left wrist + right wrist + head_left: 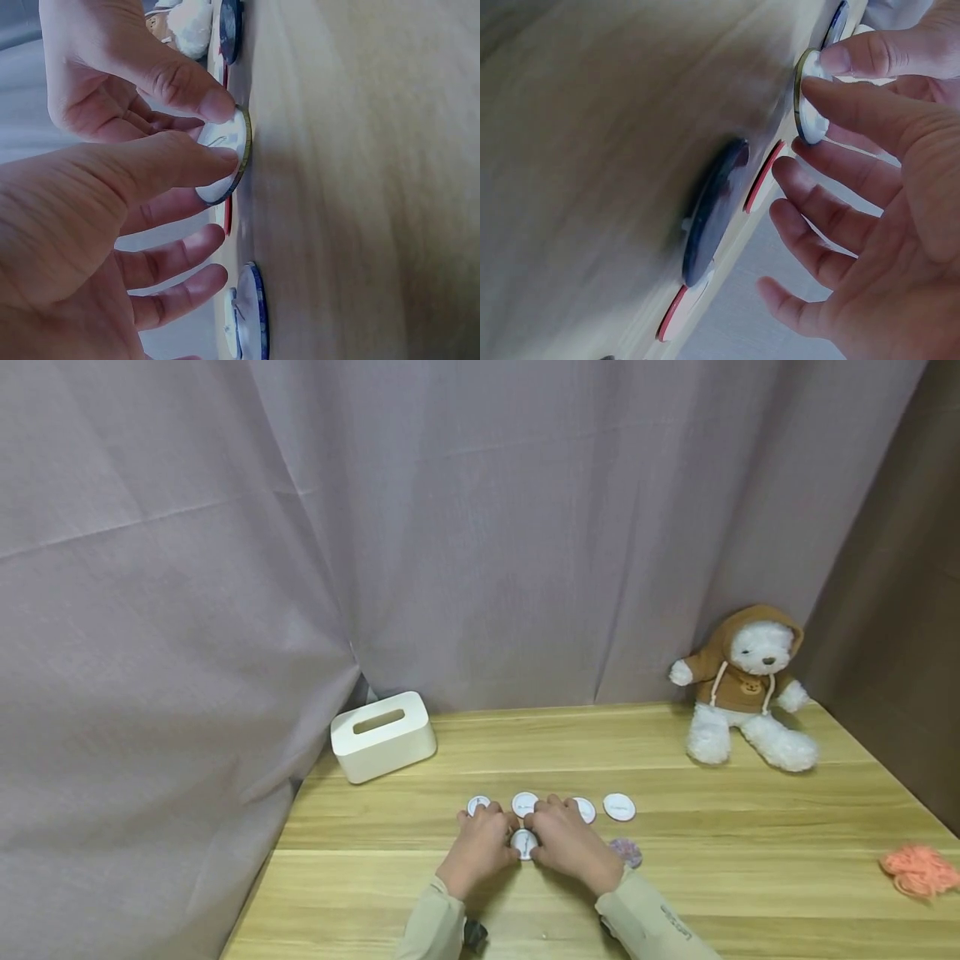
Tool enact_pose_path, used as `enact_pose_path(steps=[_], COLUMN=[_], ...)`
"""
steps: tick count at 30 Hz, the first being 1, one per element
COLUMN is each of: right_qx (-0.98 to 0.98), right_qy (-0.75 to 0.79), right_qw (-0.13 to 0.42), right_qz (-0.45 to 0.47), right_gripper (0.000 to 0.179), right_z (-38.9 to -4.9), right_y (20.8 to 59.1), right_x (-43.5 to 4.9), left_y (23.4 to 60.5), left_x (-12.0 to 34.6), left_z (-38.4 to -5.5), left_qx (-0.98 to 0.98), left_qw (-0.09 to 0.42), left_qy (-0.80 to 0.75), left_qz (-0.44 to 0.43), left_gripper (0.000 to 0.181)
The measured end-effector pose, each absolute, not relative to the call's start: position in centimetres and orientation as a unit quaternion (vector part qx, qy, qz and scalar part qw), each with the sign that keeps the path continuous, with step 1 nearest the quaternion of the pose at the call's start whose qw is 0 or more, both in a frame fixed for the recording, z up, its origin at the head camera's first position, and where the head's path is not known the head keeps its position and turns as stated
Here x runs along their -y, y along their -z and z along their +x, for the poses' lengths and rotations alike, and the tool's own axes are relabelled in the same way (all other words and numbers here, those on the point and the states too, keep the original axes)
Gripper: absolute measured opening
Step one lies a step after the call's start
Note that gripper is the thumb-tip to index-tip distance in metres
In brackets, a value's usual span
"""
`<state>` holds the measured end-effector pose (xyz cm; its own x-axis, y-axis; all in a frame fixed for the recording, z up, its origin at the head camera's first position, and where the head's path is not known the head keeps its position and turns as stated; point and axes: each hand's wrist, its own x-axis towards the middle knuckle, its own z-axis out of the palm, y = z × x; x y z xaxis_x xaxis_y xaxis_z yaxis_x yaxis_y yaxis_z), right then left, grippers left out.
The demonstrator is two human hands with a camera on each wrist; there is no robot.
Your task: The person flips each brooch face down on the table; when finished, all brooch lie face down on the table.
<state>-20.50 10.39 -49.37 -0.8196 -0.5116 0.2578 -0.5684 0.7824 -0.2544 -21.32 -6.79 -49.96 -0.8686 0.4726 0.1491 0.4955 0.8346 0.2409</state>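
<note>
A round button badge [524,844], white side up with a thin pin across it, is between my two hands. My left hand [480,843] pinches its left edge, thumb on the white side and fingers beneath. On the opposite edge, my right hand [566,843] pinches it the same way. The right wrist view shows the badge [814,112] tilted, with a yellowish rim. Several white-backed badges lie in a row just beyond, including one badge [525,800] behind the held one and another [619,807] at the right end. Fingers partly cover some of them.
A purple patterned badge [626,852] lies beside my right wrist. At the back left stands a cream tissue box [384,743]. A white teddy bear [750,693] in a brown hoodie sits back right, and coral yarn [918,870] lies by the right edge.
</note>
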Motion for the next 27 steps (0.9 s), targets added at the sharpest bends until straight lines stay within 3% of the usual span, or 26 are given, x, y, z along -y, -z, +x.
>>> enact_pose_path(steps=[13,27], right_qx=[0.937,0.940], right_qy=[-0.150,-0.157], right_qw=[0.083,0.067], right_qz=[0.305,0.295], right_gripper=[0.024,0.015], right_z=[-21.07,-20.80], right_y=[49.58,49.23], right_x=[-10.41,-11.04], left_y=[50.11,49.84], left_x=[7.04,7.28], left_z=[-21.25,-21.53], left_qx=[0.956,0.955], left_qw=[0.043,0.035], left_qy=[0.122,0.133], left_qz=[-0.265,-0.263], left_gripper=[0.015,0.011])
